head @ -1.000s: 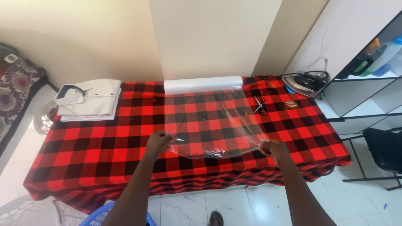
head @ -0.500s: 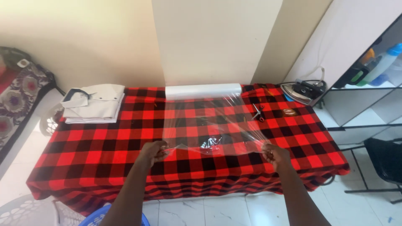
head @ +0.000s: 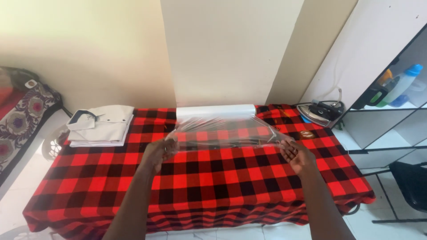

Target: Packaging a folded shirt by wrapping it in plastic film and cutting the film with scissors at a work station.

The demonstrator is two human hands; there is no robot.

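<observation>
Mid-frame, left hand (head: 159, 152) and right hand (head: 297, 156) each pinch a near corner of the clear plastic film sheet (head: 222, 133), taut off its white roll (head: 215, 111) above the red-black checked tablecloth (head: 200, 186).

Cream painted walls (head: 89, 49) rise behind the red-and-black checked bench (head: 213, 186), with pale floor tiles (head: 13, 200) and a black-framed shelf (head: 391, 129) beside it.

On the shelf right of the worktop (head: 249, 186): a white bottle with blue cap (head: 402, 82), a green bottle (head: 380, 89)
</observation>
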